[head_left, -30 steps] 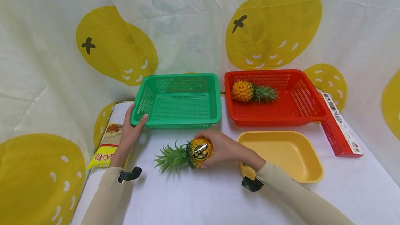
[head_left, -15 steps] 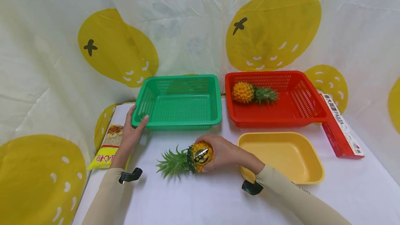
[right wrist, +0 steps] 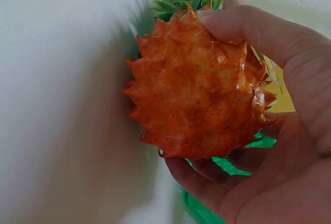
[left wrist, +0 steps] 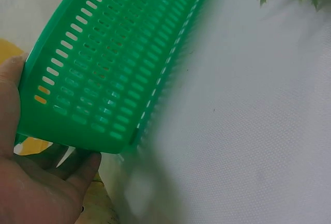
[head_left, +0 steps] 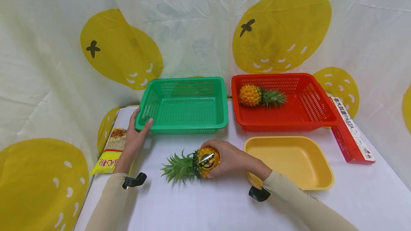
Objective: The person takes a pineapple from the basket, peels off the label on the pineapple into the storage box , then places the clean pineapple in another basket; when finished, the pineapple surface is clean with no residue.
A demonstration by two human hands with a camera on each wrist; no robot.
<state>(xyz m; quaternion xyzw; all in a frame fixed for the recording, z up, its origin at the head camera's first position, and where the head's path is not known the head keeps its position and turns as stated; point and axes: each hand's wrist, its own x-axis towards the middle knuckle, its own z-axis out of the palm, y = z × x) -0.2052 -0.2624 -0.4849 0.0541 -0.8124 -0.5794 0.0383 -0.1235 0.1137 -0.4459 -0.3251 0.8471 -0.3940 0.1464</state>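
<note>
The work looks partway along. One small pineapple (head_left: 250, 95) lies on its side in the left end of the red basket (head_left: 282, 126), leaves pointing right. The stickered pineapple (head_left: 197, 165) is outside all the baskets, in front of the green basket (head_left: 187, 109), so finding it a place seems to be left. The right hand (head_left: 228, 158) has its fingers and thumb wrapped around the fat yellow part, and the leaves point left. The left hand (head_left: 136, 134) grips the near left corner of the green basket, with its thumb in front. The yellow tub (head_left: 295, 156) sits near, in front of the red basket.

Some bits are hard to see. I cannot tell if the stickered pineapple touches the tabletop (head_left: 192, 206). The right hand hides one end of it. The left arm covers part of the yellow food bag (head_left: 110, 152), and the red basket hides part of the pasta box (head_left: 351, 131). The left wrist view shows only some leaf tips, cut off at the top.
</note>
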